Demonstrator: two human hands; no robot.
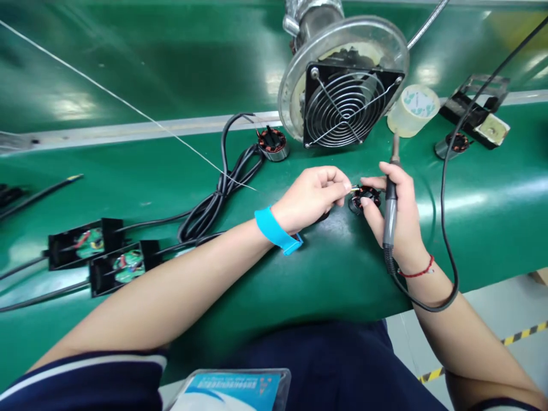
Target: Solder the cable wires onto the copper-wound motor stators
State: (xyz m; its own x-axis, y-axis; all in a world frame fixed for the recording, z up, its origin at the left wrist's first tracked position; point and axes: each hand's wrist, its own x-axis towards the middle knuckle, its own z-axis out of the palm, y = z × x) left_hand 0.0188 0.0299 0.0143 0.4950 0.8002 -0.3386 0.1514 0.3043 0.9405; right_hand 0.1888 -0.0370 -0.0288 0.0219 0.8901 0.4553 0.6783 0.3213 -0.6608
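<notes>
My left hand (pixel 314 195), with a blue strap on its wrist, pinches a thin wire at the left side of a small black motor stator with copper windings (pixel 365 198) on the green bench. My right hand (pixel 396 214) grips a soldering iron (pixel 390 200) upright along the palm, tip pointing up and away. The thumb and fingertips of that hand also rest on the stator. The iron's black cord (pixel 447 251) loops off the bench edge.
A fume-extraction fan (pixel 345 100) stands just behind my hands. Beside it are a tape roll (pixel 411 109), an iron stand (pixel 475 111), and two more stators (pixel 273 142) (pixel 456 144). Black cables (pixel 222 188) and two open circuit boxes (pixel 107 254) lie at left.
</notes>
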